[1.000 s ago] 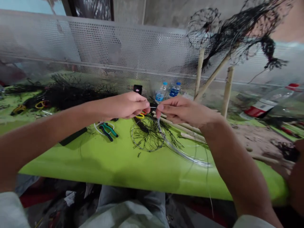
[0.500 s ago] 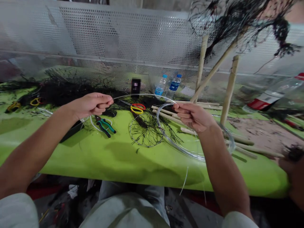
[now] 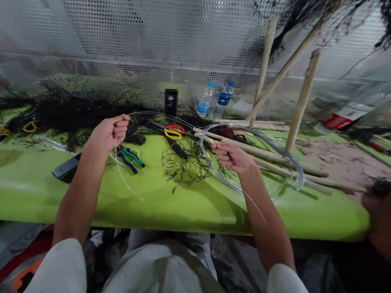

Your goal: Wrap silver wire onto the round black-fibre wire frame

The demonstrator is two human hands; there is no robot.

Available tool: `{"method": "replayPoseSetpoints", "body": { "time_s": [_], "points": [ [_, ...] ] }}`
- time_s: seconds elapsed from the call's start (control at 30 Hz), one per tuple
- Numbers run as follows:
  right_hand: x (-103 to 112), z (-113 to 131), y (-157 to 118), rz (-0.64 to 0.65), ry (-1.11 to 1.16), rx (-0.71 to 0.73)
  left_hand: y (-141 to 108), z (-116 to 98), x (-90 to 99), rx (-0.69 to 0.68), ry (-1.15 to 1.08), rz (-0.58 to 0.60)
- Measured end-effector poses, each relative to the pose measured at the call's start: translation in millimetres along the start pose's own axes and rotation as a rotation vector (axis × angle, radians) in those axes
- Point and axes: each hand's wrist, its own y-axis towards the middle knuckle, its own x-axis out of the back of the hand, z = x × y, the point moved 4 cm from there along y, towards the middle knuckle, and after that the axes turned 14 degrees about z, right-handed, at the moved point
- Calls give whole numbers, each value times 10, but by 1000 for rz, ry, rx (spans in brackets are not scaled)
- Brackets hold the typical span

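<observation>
Strand [image 3: 146, 112], arched behind the scissors [image 3: 173, 132], is pinched by the left hand [image 3: 111, 132] to their left and right hand [image 3: 230, 158] to their right; a loose grip could let it spring into the coil [image 3: 299, 175]

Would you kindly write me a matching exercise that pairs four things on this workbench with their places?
1. Green-and-black-handled pliers
2. Coil of clear strand
3. Round black netting
4. Small bottle with dark blue cap

A. Resting across pale wooden sticks
B. Standing by the perforated metal screen
C. Nearest the left hand
D. Just in front of the red-and-yellow-handled scissors

1-C; 2-A; 3-D; 4-B
</observation>
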Motion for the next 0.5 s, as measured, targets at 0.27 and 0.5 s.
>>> {"method": "replayPoseSetpoints", "body": {
  "time_s": [0.27,0.5],
  "points": [
    [117,-311,-339,-67,-21,-73,-342,-336,488,-82,-114,-159],
    [129,-220,-365,-224,40,181,-466,-264,306,-107,-131,-124]
  ]
}}
